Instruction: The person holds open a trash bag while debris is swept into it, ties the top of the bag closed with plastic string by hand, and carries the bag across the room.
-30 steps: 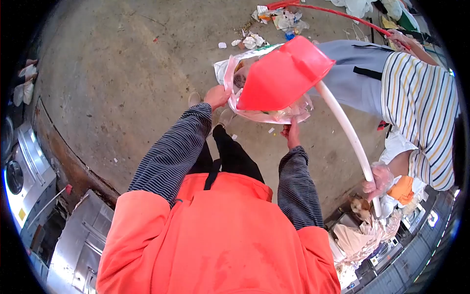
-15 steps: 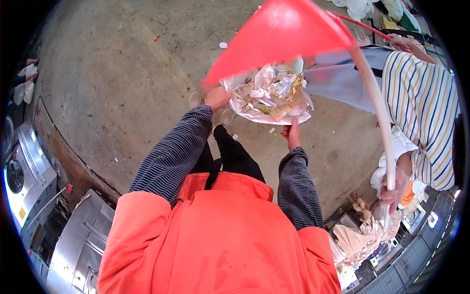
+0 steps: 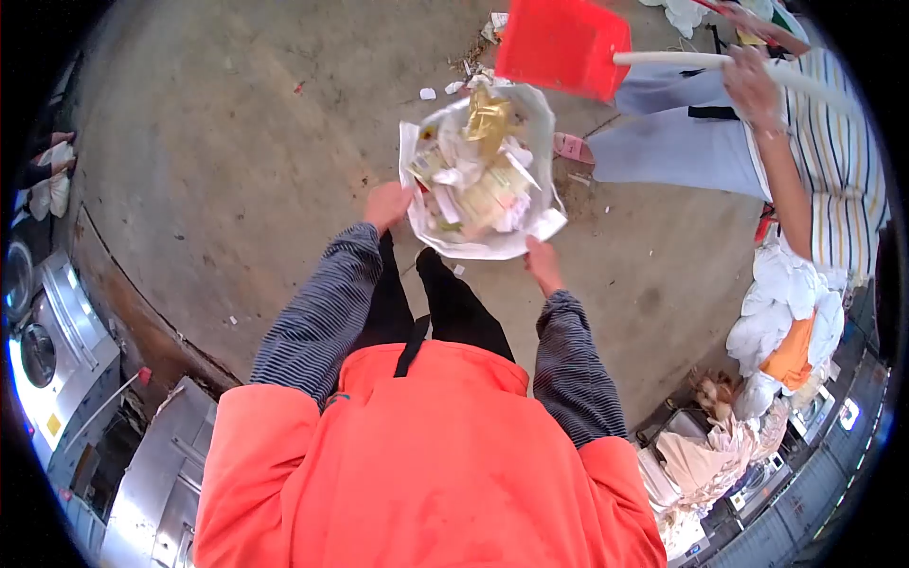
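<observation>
A white sack (image 3: 551, 161) full of crumpled paper and wrappers hangs with its mouth open in front of my legs. My left hand (image 3: 388, 205) grips its rim at the left, fingers closed on the edge. At the lower right of the rim, my right hand (image 3: 543, 266) is closed on the sack as well. A shiny gold wrapper (image 3: 489, 121) lies on top of the waste paper (image 3: 478, 194). Just beyond the sack, a red dustpan (image 3: 565, 47) on a long white handle is held up by another person's gloved hand (image 3: 753, 87).
The other person in a striped top (image 3: 828, 156) stands at the right. Scraps and dirt (image 3: 471, 64) lie on the concrete floor (image 3: 227, 123) beyond the sack. Front-loading washing machines (image 3: 57, 341) line the left; white bundles (image 3: 781, 303) and brown paper (image 3: 710, 459) are piled at right.
The red dustpan has swung from over the sack to up and right, uncovering it. Both my hands have shifted slightly left with the sack, whose mouth now faces up more fully.
</observation>
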### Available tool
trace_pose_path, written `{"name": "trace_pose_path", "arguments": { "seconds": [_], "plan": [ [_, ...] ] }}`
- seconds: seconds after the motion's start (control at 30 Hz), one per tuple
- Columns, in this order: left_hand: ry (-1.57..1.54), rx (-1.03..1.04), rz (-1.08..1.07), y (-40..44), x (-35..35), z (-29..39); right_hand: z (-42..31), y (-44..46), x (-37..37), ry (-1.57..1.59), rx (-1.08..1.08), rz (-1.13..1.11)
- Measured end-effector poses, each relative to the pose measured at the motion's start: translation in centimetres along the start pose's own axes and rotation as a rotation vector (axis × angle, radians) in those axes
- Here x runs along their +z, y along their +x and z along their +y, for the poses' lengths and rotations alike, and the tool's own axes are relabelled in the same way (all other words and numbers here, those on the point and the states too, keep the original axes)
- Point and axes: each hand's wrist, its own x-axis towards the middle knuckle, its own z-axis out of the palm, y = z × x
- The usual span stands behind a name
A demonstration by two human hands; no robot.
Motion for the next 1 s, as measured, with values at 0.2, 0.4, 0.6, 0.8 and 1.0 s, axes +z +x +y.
{"name": "trace_pose_path", "arguments": {
  "seconds": [0.2, 0.4, 0.6, 0.8, 1.0],
  "plan": [
    [-0.234, -0.084, 0.062, -0.2, 0.4, 2.5, -0.3, -0.5, -4.8, 0.251, 0.459, 0.003],
    [-0.304, -0.217, 0.064, 2.1, -3.3, -3.8, -6.1, -1.9, -0.5, -0.005, -0.049, -0.087],
    [-0.102, -0.087, -0.042, -1.9, 0.7, 0.1, -2.8, -3.7, -3.4, 0.255, 0.376, -0.11],
    [-0.084, -0.193, 0.05, 0.3, 1.4, 0.0, -1.4, -3.1, -3.9, 0.418, 0.497, -0.075],
    [0.038, -0.203, 0.055, 0.6, -2.0, 1.0, -3.2, -1.7, -1.0, 0.407, 0.394, -0.037]
  ]
}}
